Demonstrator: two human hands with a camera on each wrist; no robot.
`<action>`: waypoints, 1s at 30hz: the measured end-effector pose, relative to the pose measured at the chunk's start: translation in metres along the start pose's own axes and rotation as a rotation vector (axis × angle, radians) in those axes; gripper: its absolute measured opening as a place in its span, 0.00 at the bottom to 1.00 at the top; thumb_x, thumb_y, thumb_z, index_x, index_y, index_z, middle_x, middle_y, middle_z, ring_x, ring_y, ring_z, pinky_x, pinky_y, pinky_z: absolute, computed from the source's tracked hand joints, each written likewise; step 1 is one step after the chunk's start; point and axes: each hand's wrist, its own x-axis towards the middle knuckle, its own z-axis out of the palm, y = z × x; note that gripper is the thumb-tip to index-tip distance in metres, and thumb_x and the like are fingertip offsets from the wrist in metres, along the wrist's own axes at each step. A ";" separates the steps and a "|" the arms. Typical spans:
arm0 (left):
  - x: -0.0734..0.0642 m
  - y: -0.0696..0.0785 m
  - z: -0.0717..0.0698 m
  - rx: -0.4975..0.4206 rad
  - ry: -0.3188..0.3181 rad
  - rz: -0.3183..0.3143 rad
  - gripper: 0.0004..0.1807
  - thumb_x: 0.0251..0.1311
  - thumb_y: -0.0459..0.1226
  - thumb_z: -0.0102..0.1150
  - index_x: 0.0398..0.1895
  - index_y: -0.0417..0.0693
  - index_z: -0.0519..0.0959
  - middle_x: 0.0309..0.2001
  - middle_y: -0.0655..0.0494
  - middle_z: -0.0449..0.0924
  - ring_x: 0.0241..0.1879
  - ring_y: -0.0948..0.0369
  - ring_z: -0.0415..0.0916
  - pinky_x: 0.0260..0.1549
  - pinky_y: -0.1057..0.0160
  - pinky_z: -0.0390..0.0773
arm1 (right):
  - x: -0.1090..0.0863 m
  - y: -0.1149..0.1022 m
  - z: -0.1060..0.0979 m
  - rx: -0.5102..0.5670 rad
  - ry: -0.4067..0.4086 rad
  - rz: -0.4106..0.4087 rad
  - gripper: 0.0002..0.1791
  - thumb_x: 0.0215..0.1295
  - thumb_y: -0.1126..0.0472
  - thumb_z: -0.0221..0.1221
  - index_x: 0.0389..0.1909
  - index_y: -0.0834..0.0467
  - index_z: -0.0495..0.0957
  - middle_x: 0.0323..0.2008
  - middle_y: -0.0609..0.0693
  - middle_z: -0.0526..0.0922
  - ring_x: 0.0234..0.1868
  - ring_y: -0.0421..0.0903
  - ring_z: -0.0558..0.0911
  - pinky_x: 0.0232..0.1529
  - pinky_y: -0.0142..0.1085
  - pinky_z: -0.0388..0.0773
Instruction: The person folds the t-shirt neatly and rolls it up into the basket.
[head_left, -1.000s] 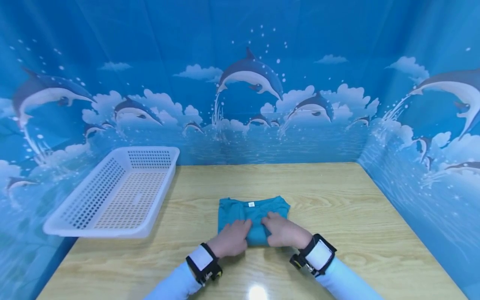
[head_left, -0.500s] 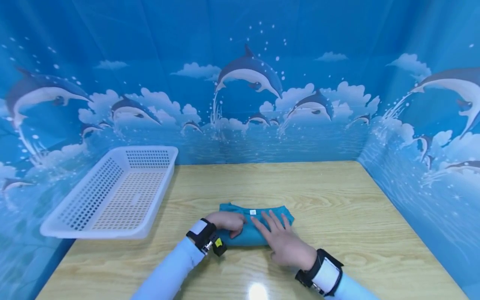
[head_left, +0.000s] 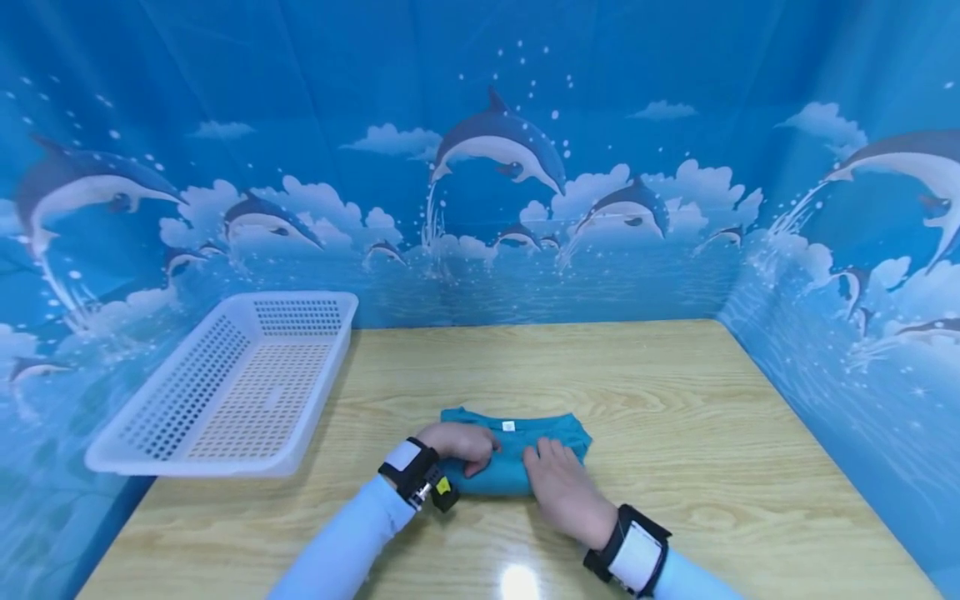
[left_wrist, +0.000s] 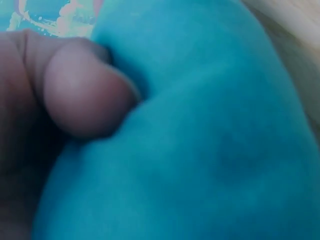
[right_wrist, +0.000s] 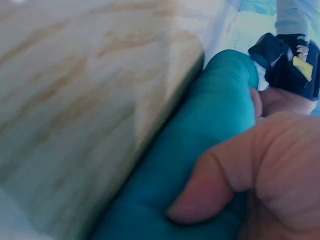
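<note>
A folded teal shirt [head_left: 501, 477] lies on the table, its neckline with a small white label on the far side. Its near edge forms a thick rounded roll, seen close up in the right wrist view. My left hand [head_left: 461, 443] grips the left part with curled fingers; in the left wrist view its thumb [left_wrist: 90, 95] digs into the cloth [left_wrist: 200, 150]. On the right part, my right hand [head_left: 562, 492] holds the fabric with bent fingers on top. Its thumb [right_wrist: 205, 192] presses into the roll in the right wrist view.
A white perforated plastic basket [head_left: 311, 429] stands at the table's left. The wood-grain table [head_left: 645, 392] stretches around the shirt. Blue dolphin-print curtains [head_left: 360, 75] enclose the back and sides. Each wrist wears a black strap with a small device.
The left hand has shifted up and turned inward on the shirt. The right hand has spread its fingers flat over the cloth, then drawn them back together and bent them. The neckline sits slightly nearer.
</note>
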 end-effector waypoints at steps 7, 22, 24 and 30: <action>-0.012 0.013 0.020 0.167 0.171 -0.109 0.23 0.49 0.30 0.48 0.51 0.41 0.77 0.35 0.51 0.77 0.25 0.59 0.68 0.22 0.64 0.67 | 0.005 -0.004 0.007 -0.025 0.018 0.021 0.11 0.49 0.71 0.58 0.36 0.61 0.71 0.29 0.49 0.67 0.32 0.45 0.64 0.32 0.36 0.64; -0.050 0.009 0.067 0.592 0.657 0.210 0.35 0.52 0.33 0.55 0.67 0.47 0.61 0.62 0.43 0.65 0.64 0.47 0.62 0.63 0.44 0.62 | 0.022 0.015 0.003 0.312 -0.129 0.181 0.12 0.51 0.69 0.53 0.37 0.66 0.78 0.27 0.51 0.74 0.28 0.46 0.72 0.27 0.39 0.70; -0.054 0.008 0.071 0.614 0.647 0.238 0.41 0.54 0.34 0.56 0.73 0.52 0.53 0.69 0.41 0.56 0.68 0.45 0.56 0.66 0.41 0.57 | 0.026 0.019 0.002 0.381 -0.191 0.209 0.14 0.52 0.70 0.50 0.39 0.66 0.78 0.24 0.50 0.73 0.23 0.44 0.70 0.21 0.35 0.66; -0.056 0.006 0.079 0.753 0.686 0.285 0.51 0.54 0.36 0.62 0.76 0.63 0.41 0.74 0.41 0.45 0.71 0.42 0.51 0.65 0.36 0.54 | 0.041 0.032 -0.008 0.443 -0.399 0.265 0.18 0.37 0.74 0.48 0.32 0.63 0.77 0.16 0.48 0.67 0.12 0.38 0.56 0.11 0.27 0.50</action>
